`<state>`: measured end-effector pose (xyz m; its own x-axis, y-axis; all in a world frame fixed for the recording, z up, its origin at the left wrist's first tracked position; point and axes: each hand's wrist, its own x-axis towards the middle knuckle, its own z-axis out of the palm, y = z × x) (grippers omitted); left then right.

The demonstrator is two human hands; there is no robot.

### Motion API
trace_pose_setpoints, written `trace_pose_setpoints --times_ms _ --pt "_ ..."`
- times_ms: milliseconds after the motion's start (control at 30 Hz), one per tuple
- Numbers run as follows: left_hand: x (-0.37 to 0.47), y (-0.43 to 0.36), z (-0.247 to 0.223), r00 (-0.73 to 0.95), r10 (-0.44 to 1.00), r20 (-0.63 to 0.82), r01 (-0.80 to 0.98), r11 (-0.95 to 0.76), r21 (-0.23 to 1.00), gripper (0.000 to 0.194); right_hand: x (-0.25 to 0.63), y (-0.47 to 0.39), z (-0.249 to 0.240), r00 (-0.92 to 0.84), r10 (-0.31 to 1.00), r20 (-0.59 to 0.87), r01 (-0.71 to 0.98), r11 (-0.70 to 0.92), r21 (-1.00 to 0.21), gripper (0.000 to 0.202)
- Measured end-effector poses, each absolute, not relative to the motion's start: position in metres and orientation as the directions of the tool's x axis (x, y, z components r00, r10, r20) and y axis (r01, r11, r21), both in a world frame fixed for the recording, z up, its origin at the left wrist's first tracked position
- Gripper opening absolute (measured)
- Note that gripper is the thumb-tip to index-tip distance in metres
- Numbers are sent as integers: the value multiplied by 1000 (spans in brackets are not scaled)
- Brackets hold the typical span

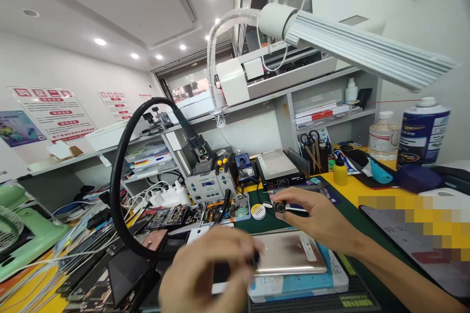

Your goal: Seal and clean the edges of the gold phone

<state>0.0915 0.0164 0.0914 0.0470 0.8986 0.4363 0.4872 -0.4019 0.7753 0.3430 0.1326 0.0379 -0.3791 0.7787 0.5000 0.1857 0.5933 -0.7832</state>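
Observation:
My right hand [312, 212] pinches a small dark cylindrical piece with a brassy round end [279, 206] between thumb and fingertips, above the green mat [253, 226]. Nearer the camera, my left hand [213, 269] is blurred by motion, its fingers curled round a small dark thing [256, 257] too smeared to name. Beside and behind that hand lies a gold phone [290, 254], back side up, on a blue and white box [304, 286]. A round white and yellow tin [258, 212] rests just left of my right hand.
A black flexible hose [121, 176] arches at the left over stacked phone parts [128, 274]. Behind are a grey control station [209, 185] and a parts tray [237, 205]. A phone [407, 244], spray can [422, 132] and yellow bottle [340, 172] stand or lie at the right. A lamp [367, 49] hangs above.

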Motion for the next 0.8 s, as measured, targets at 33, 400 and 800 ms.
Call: trace_pose_setpoints --times_ms 33,400,800 --pt "89 39 86 60 894 444 509 -410 756 27 343 133 38 -369 789 492 195 583 -788 30" --pt "63 140 23 280 935 218 802 -353 483 14 343 134 38 -351 827 439 218 528 -821 31" --pt "70 152 -4 368 922 121 874 -387 293 11 342 136 37 -376 834 404 170 491 -854 35"
